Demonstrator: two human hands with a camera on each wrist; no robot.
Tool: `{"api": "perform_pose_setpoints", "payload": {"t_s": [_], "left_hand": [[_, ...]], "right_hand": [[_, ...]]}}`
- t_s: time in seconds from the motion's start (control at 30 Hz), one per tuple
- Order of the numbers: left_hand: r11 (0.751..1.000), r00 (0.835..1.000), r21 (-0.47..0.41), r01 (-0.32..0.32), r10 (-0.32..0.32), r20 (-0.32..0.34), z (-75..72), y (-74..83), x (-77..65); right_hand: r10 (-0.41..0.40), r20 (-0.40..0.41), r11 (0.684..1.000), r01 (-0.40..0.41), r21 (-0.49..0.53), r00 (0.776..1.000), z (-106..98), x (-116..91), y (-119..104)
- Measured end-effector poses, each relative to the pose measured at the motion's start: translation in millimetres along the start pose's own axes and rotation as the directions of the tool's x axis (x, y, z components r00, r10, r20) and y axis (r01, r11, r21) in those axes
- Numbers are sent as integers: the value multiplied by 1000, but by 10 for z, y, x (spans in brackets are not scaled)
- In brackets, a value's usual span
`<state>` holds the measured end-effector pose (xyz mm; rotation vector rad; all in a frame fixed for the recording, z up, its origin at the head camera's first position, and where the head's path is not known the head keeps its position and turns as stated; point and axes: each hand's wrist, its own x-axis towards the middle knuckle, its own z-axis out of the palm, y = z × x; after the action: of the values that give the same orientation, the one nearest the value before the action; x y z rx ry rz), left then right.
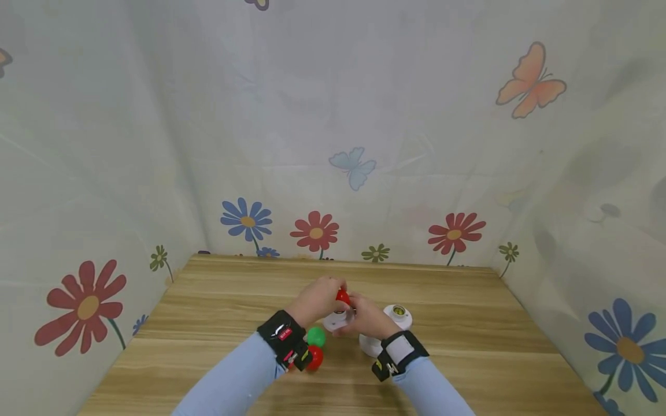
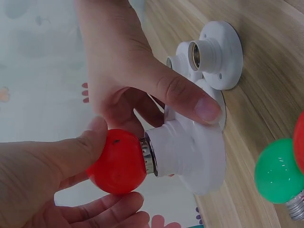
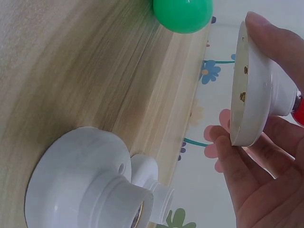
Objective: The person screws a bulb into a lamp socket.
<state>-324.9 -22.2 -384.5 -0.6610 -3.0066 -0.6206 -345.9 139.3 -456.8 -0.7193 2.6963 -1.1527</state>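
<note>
A red light bulb (image 2: 118,161) is pinched between the thumb and fingers of my left hand (image 1: 318,299). Its metal base sits partly inside the mouth of a white lamp holder (image 2: 202,156). My right hand (image 1: 368,319) grips that lamp holder by its round base, thumb on one side and fingers on the other. In the right wrist view the holder's hollow underside (image 3: 241,97) is seen edge-on, raised off the table. How deep the bulb's thread is seated is hidden inside the socket.
More white lamp holders stand on the wooden table (image 1: 447,370), one (image 1: 404,319) right of my hands and another (image 1: 368,346) partly behind my right wrist. A green bulb (image 1: 315,337) and a red bulb (image 1: 315,358) lie near my left wrist. Patterned cloth (image 1: 395,202) hangs behind.
</note>
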Motion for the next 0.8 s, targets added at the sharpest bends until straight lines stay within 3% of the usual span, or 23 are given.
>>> {"api": "perform_pose_setpoints", "payload": {"t_s": [0.23,0.37,0.6,0.8], "left_hand": [[1000,999,15,-5,5,-38,48,-31,-14],[1000,1000,-15,-11,11,-17,9,-22,-35],[996,996,-47,-78,80,32,-61,-15,-41],[996,997,-63,-67,69,36,-55,-25,-30]], "right_hand": [[-17,-7,1000,17,-3,1000,21,8,-1],[0,-12,1000,0,-14,1000,20,7,-6],[-8,-10,1000,8,-2,1000,13,-8,-7],[1,-8,1000,0,11,1000,5,-16,-4]]}}
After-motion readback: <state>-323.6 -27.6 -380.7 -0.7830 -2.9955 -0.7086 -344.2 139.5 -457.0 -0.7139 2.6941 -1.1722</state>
